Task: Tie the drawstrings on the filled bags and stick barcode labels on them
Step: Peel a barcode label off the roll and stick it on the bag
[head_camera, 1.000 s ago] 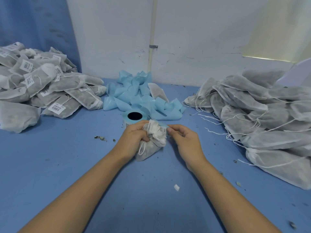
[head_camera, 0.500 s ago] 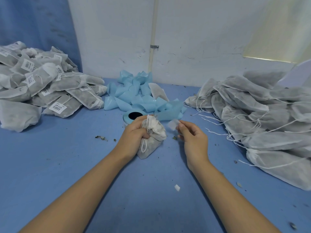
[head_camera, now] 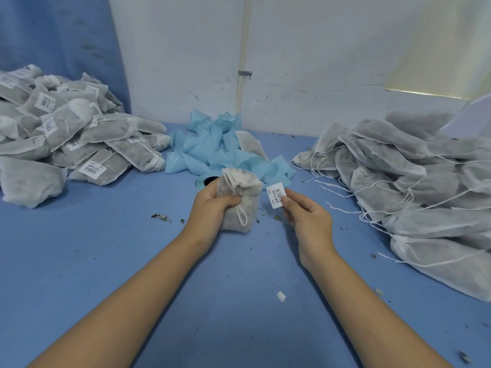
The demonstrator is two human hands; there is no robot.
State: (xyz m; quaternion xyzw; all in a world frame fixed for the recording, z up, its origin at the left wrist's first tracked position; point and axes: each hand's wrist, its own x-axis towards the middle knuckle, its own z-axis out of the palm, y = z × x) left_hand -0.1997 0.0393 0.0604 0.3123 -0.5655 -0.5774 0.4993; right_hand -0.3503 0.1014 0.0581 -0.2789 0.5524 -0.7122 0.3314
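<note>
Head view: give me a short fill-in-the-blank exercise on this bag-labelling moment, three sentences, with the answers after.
1. The left hand grips the bag, while the barcode label is pinched in the ____ hand.
2. The pile of labelled bags lies on the person's ____ side.
3. The heap of backing strips behind the held bag is light ____ in colour.

Missing words: right; left; blue.
</note>
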